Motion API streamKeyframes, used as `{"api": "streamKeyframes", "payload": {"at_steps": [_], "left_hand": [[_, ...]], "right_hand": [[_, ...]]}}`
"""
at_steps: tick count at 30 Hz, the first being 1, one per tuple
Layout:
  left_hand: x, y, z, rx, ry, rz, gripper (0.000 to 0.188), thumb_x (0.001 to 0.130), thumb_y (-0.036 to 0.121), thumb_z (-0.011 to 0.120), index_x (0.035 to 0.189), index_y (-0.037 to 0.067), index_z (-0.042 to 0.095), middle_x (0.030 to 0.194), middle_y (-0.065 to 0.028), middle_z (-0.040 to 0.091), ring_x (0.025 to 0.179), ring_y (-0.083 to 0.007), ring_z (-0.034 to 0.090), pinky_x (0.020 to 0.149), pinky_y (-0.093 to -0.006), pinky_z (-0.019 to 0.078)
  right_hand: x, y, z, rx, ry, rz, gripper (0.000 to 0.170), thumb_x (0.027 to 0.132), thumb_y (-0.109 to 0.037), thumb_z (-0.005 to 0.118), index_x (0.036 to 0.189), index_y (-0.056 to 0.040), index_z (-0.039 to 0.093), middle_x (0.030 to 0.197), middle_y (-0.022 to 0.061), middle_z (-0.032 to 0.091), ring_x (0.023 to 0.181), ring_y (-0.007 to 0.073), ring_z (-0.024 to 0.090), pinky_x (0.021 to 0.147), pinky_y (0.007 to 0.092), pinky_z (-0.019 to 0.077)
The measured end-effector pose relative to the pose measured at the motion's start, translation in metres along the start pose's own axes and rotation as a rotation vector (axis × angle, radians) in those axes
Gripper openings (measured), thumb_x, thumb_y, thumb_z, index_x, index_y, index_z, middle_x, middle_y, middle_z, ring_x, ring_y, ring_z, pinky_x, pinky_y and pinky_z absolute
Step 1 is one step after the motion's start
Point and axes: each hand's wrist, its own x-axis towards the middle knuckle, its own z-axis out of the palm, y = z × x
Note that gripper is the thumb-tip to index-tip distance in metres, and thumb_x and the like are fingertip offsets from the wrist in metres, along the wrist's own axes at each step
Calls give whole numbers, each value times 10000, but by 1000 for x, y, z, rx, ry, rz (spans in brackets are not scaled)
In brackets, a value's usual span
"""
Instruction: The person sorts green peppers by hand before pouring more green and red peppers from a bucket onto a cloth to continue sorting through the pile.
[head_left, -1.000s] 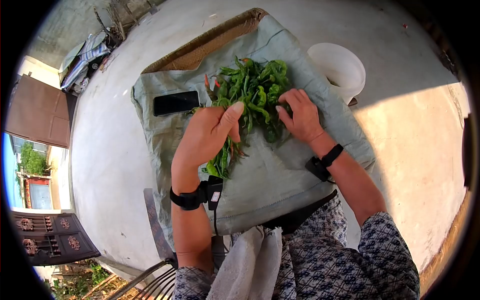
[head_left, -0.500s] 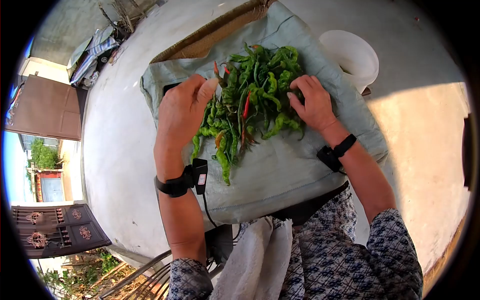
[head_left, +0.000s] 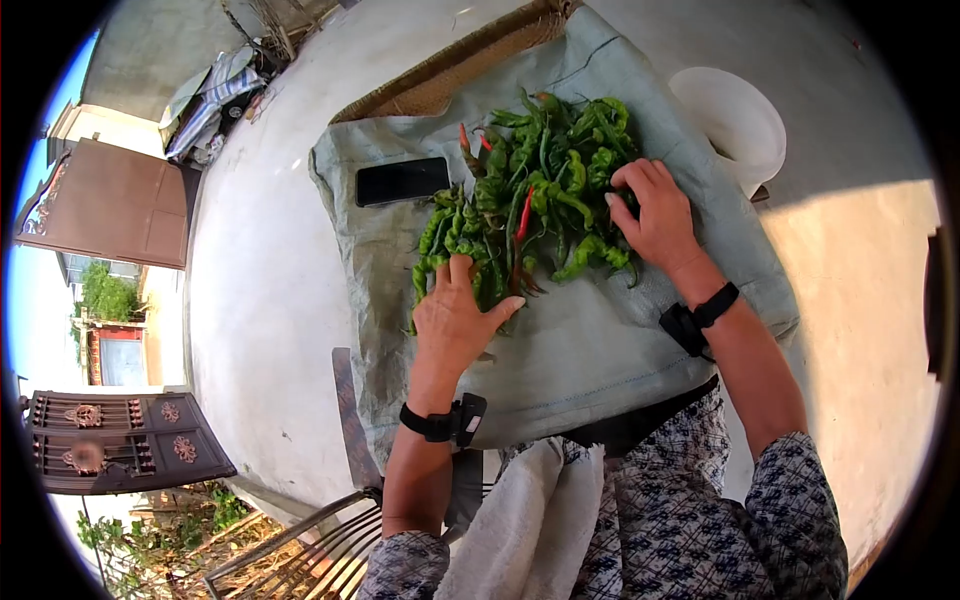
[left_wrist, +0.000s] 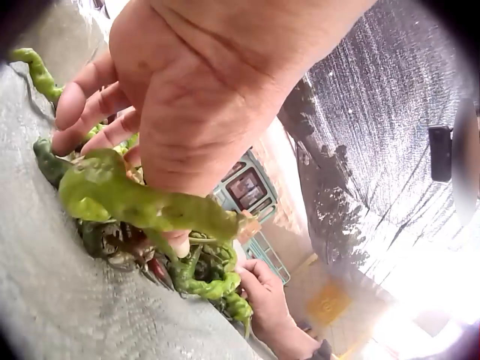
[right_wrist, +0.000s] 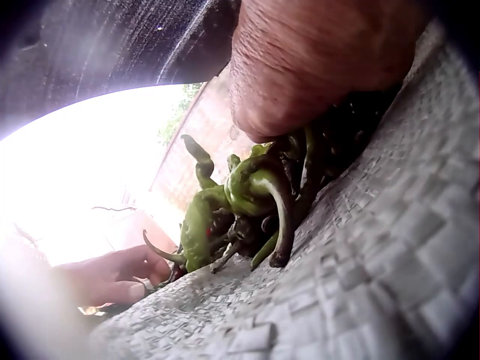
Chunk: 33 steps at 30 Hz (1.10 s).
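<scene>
Peppers (head_left: 575,175), mostly green, some red: one tangled heap, middle of the grey-green sheet (head_left: 560,355), towards its far edge. Phone (head_left: 402,182): near the left edge. Left hand (head_left: 450,325): released, fingers spread at the heap's near-left side. Right hand (head_left: 657,220): fingers bent at its right side; grasp cannot be told. Handling, as judged: light fingertip pinch by the stem, tangles eased apart, no tugging.

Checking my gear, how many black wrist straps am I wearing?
2. The left strap is around the wrist of the left hand, the right strap around that of the right hand. None seems hidden.
</scene>
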Motion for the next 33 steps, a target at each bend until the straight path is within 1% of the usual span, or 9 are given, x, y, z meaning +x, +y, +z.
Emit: {"api": "streamKeyframes", "payload": {"at_steps": [1,5,11,14,17,20,23,27,33], "left_hand": [[0,10,-3,-30,-85,-93,731,867,418,933,1393,87,548,1277,-199,704,1122,-424,732,913,-534,586],[4,13,6,-233,-31,-59,655,849,116,901,1407,90,559,1295,-187,710,1176,-416,720,974,-512,584],[7,17,9,-590,79,38,604,900,14,828,1447,69,579,1399,-146,712,1302,-315,703,1045,-444,553],[9,30,-6,-728,114,103,588,907,-13,800,1448,73,585,1378,-142,715,1299,-340,704,1048,-418,541],[14,22,-14,-704,115,211,556,934,-60,734,1458,71,599,1393,-149,723,1309,-331,713,1009,-405,560],[21,-12,-3,-522,312,70,468,949,-103,668,1388,57,636,1319,-141,743,1204,-338,750,922,-400,581],[31,-59,8,-393,360,-105,328,957,-90,659,1258,40,657,1208,-141,754,1072,-358,759,854,-454,583],[53,-109,20,-264,333,-140,337,967,18,718,1295,52,650,1221,-171,763,1120,-367,747,935,-505,571],[107,-128,38,-112,225,-165,364,971,132,747,1320,103,648,1216,-162,778,1140,-405,733,951,-528,569]], "right_hand": [[0,-1,-1,4,-1,-1,182,956,-161,752,1081,-85,644,1059,82,666,1025,356,639,849,475,555],[2,1,-1,5,9,-20,183,950,-162,753,1077,-90,642,1059,77,665,1030,355,637,850,478,558],[2,0,-2,2,2,-15,185,946,-165,754,1076,-96,641,1059,76,665,1026,358,636,851,480,561],[2,0,-3,6,8,-23,188,944,-165,755,1074,-92,640,1055,79,665,1017,363,636,848,480,561],[2,0,-3,8,9,-24,190,942,-165,756,1072,-90,639,1050,82,665,1009,367,637,844,482,562],[2,0,-3,16,15,-26,192,940,-164,758,1072,-89,640,1047,84,666,1007,368,638,842,483,563],[3,0,-4,14,11,-24,193,938,-162,761,1071,-89,641,1044,85,666,1007,370,639,841,483,564],[3,-1,-3,28,12,-6,191,936,-159,763,1064,-89,640,1039,85,666,1003,369,639,836,483,564],[4,-2,-4,22,23,-15,183,934,-153,761,1055,-88,640,1029,84,665,986,366,639,822,479,561]]}}
